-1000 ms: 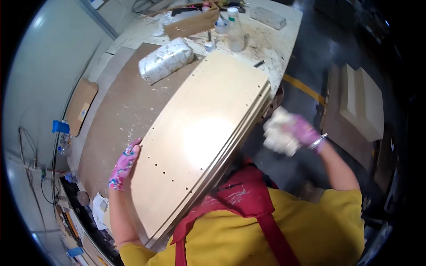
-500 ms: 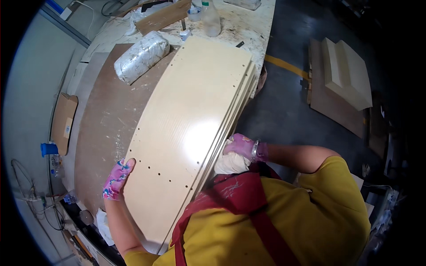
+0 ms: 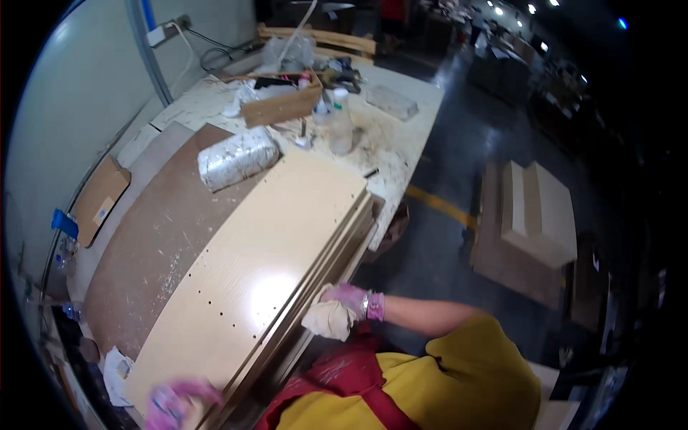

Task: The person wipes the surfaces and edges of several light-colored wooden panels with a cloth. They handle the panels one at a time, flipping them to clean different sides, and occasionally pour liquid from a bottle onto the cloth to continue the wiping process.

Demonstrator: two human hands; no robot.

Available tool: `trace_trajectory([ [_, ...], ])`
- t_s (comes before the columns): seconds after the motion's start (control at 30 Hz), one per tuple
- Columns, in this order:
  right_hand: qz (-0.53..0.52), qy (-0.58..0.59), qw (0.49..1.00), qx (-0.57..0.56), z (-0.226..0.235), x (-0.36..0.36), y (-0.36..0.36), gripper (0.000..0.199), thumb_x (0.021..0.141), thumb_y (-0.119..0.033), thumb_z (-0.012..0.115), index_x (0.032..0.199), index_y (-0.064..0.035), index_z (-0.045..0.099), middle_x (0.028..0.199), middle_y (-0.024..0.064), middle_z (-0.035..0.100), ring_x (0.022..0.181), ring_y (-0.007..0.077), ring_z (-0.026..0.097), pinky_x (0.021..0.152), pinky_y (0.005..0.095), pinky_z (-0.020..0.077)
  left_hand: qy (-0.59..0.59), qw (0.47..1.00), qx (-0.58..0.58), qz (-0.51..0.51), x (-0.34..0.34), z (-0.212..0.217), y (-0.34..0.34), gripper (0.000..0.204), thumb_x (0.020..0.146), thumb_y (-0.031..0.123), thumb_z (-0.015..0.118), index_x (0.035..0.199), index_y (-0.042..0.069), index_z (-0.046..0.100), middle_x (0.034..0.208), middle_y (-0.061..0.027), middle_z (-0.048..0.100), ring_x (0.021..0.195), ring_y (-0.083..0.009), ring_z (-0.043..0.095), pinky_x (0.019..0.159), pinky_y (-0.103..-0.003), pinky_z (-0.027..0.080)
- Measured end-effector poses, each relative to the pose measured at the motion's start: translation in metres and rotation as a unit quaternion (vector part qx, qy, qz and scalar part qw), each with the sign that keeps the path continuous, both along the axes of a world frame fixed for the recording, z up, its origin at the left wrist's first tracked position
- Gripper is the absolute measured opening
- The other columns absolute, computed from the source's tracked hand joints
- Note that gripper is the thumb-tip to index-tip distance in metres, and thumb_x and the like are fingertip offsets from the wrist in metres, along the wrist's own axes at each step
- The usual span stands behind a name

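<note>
A long pale wood panel [image 3: 265, 222] with small drilled holes lies on top of a stack of similar panels [image 3: 315, 261]. My right hand [image 3: 350, 297], in a pink-purple glove, is closed around a crumpled cream cloth [image 3: 328, 320] beside the stack's right edge. Motion smears my left hand [image 3: 180, 403], in a patterned pink glove, at the near end of the top panel; its fingers cannot be made out. A silvery wrapped bundle [image 3: 239, 158] rests just beyond the panel's far left side.
A brown board [image 3: 154, 240] lies under and left of the panels. On the stained table [image 3: 390, 154] stand a clear bottle [image 3: 342, 129], an open cardboard box [image 3: 282, 107] and a clear plastic container [image 3: 392, 102]. More boards [image 3: 545, 215] are stacked on the floor at right.
The view has tilted up, showing more of the far room. My left hand has moved from the panel's left edge to its near end. My right hand still holds the cloth by the stack.
</note>
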State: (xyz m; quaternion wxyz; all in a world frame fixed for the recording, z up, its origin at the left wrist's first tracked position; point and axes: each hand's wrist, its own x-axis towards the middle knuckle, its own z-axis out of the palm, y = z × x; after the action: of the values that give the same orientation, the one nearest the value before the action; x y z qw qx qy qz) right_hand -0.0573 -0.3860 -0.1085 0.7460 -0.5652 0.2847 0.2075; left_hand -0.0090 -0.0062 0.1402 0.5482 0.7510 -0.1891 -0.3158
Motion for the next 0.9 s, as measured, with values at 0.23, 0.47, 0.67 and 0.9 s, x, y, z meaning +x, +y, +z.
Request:
trace_trajectory([
  [0.23, 0.142, -0.168, 0.974, 0.054, -0.032, 0.027, -0.008, 0.016, 0.084, -0.020, 0.059, 0.084, -0.0069, 0.068, 0.083, 0.0055, 0.067, 0.077, 0.0166, 0.064, 0.069, 0.0324, 0.0510, 0.147, 0.947, -0.134, 0.252, -0.140, -0.133, -0.002, 0.039, 0.095, 0.034, 0.049, 0.110, -0.002, 0.056, 0.092, -0.0127, 0.064, 0.082, -0.0203, 0.061, 0.077, -0.031, 0.050],
  [0.47, 0.096, 0.111, 0.906, 0.398, 0.017, 0.019, -0.028, 0.043, 0.091, -0.033, 0.042, 0.113, 0.0011, 0.055, 0.101, 0.0127, 0.065, 0.090, 0.0264, 0.064, 0.081, 0.0393, 0.0527, 0.317, 0.719, -0.416, 0.458, -0.114, -0.221, -0.009, 0.046, 0.099, 0.021, 0.038, 0.127, -0.016, 0.036, 0.127, -0.0328, 0.045, 0.122, -0.0385, 0.046, 0.106, -0.046, 0.037],
  [0.67, 0.285, -0.146, 0.945, 0.067, 0.020, 0.015, -0.040, 0.047, 0.089, -0.037, 0.048, 0.114, 0.0017, 0.055, 0.101, 0.0127, 0.064, 0.091, 0.0260, 0.063, 0.078, 0.0365, 0.0530, 0.234, 0.821, -0.304, 0.423, -0.105, -0.243, -0.003, 0.043, 0.100, 0.019, 0.029, 0.126, -0.014, 0.035, 0.123, -0.0348, 0.048, 0.112, -0.0422, 0.054, 0.087, -0.038, 0.052],
  [0.9, 0.320, -0.497, 0.761, -0.267, 0.041, 0.036, -0.031, 0.027, 0.076, -0.002, 0.061, 0.103, -0.0010, 0.059, 0.096, 0.0096, 0.064, 0.090, 0.0216, 0.063, 0.080, 0.0295, 0.0517, 0.238, 0.776, -0.318, 0.491, -0.102, -0.226, -0.011, 0.042, 0.098, 0.018, 0.029, 0.125, -0.012, 0.041, 0.119, -0.0320, 0.053, 0.113, -0.0403, 0.055, 0.091, -0.042, 0.048],
])
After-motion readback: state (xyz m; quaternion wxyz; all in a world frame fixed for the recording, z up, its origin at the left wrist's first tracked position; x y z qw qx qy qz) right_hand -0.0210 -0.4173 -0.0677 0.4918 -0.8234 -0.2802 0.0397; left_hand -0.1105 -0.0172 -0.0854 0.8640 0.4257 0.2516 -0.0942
